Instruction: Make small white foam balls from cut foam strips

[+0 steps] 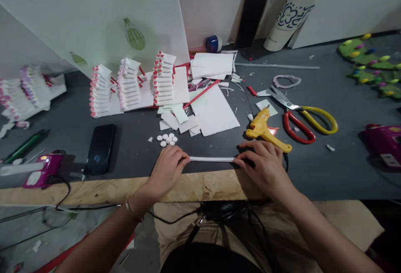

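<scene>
A thin white strip (213, 159) stretches level between my two hands, just above the table's wooden front edge. My left hand (169, 165) pinches its left end between thumb and fingers. At the other end, my right hand (261, 162) grips the strip, its fingertips closed on it. Small white discs (167, 139) lie in a cluster right behind my left hand. Behind my right hand rests a yellow glue gun (265, 128), its handle close to the knuckles. What the strip is made of I cannot tell.
Scissors with red and yellow handles (294, 110) lie open at right. White cards (214, 110) and scraps fill the middle. Rows of red-tipped white sticks (163, 78) stand behind. A phone (100, 149) lies at left; a tumbler (291, 18) stands at the back. A wooden strip (206, 185) edges the table.
</scene>
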{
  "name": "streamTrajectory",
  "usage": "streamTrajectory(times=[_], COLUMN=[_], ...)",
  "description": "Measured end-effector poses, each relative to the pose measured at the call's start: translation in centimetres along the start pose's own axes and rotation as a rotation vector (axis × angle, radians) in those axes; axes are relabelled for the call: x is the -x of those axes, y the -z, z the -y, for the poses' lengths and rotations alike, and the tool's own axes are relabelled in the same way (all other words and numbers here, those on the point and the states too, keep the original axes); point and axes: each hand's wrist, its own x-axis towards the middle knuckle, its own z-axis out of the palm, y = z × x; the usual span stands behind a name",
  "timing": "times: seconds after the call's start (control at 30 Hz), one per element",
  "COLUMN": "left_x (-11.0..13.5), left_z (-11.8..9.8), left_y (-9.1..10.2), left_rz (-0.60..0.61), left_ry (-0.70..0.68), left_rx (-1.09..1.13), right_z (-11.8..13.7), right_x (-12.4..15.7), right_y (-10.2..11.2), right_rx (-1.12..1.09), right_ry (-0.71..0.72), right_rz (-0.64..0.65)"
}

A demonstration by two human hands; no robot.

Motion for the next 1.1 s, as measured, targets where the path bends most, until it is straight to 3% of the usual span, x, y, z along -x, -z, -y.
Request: streamTrajectory(times=[0.3,0.53,0.93,1.1], left_x=[-0.2,-0.2,-0.8,-0.3], left_z=[-0.3,-0.2,-0.9,-1.2], left_y=[0.7,0.9,0.9,0.8], left_rz=[0.038,0.046,0.076,0.077], left_ry=[0.073,0.045,0.124,0.035], left_rx=[0.093,0.085,0.043,0.001], right_z=[-0.1,-0.3,0.2,0.8], right_x=[0.0,0.1,-0.3,-0.3], right_y=[0.0,0.2,0.3,0.4], right_rx=[-0.041,-0.036,-0.035,-0.014], right_ry=[-0.025,-0.008,-0.055,0.031], right_rz=[-0.027,-0.021,0.012,0.009])
